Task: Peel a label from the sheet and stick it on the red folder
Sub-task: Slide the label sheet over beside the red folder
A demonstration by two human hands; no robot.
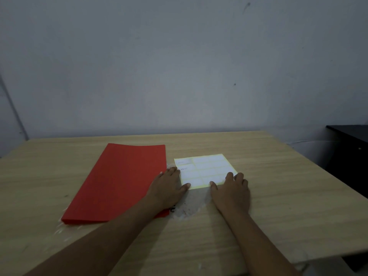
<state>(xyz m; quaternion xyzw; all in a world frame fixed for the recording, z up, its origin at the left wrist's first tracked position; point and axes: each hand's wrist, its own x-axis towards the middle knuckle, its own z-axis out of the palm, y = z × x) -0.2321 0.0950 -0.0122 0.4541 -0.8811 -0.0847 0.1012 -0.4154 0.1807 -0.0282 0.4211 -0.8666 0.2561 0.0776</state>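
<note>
A red folder (pixel 121 182) lies flat on the wooden table (pixel 278 186), left of centre. Just to its right lies a white label sheet (pixel 207 168) with a yellowish border and rows of rectangular labels. My left hand (pixel 169 188) rests palm down over the folder's right edge, its fingertips touching the sheet's left and near-left edge. My right hand (pixel 233 190) lies palm down at the sheet's near right corner, fingertips on the paper. Neither hand holds anything.
A pale scuffed patch with dark marks (pixel 187 208) sits on the table between my wrists. A dark cabinet (pixel 350 156) stands off the table's right side. A grey wall runs behind the far edge.
</note>
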